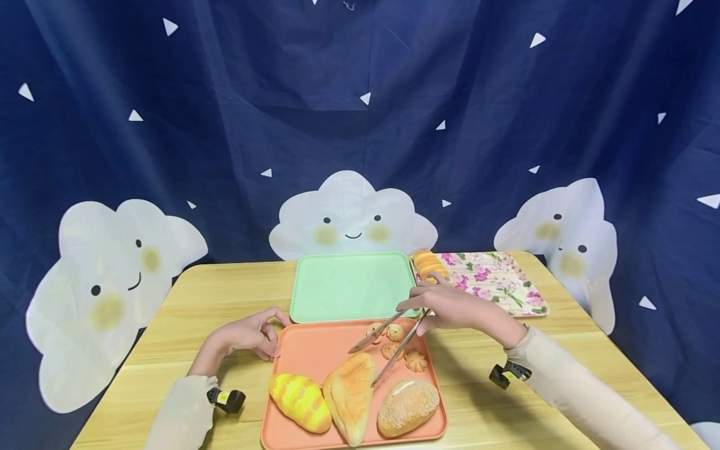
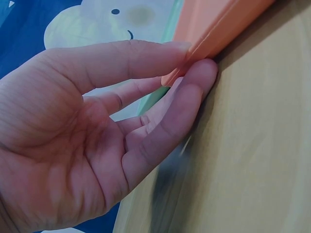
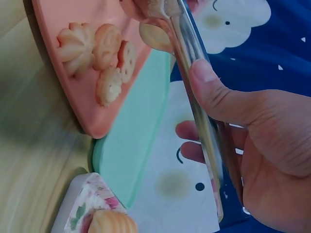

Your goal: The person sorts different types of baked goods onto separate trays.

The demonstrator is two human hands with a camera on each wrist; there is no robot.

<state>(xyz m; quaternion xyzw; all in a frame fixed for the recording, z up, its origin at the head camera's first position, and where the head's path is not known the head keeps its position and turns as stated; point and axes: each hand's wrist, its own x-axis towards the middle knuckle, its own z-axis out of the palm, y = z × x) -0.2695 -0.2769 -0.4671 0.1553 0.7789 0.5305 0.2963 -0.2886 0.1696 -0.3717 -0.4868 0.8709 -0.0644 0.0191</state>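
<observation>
My left hand point(image 1: 253, 334) pinches the left rim of the orange tray point(image 1: 304, 347), thumb above and fingers below, as the left wrist view shows. In my right hand point(image 1: 450, 306) is a pair of metal tongs point(image 3: 192, 82), with the thumb along one arm. The tongs' two arms are spread apart over the tray; one tip is beside the triangular bread point(image 1: 351, 394), the other above its top corner. Several small cookies point(image 1: 416, 360) lie near the tray's upper right corner. A yellow striped bread point(image 1: 300, 403) and an oval crumb-coated bread point(image 1: 407, 407) flank the triangular one.
Behind the orange tray lies a mint green tray point(image 1: 354, 287). To its right is a floral tray point(image 1: 500, 281) with a striped orange bread roll point(image 1: 430, 265) at its left end, partly behind my right hand. A dark blue cloud-patterned curtain point(image 1: 360, 137) hangs behind the wooden table point(image 1: 230, 287).
</observation>
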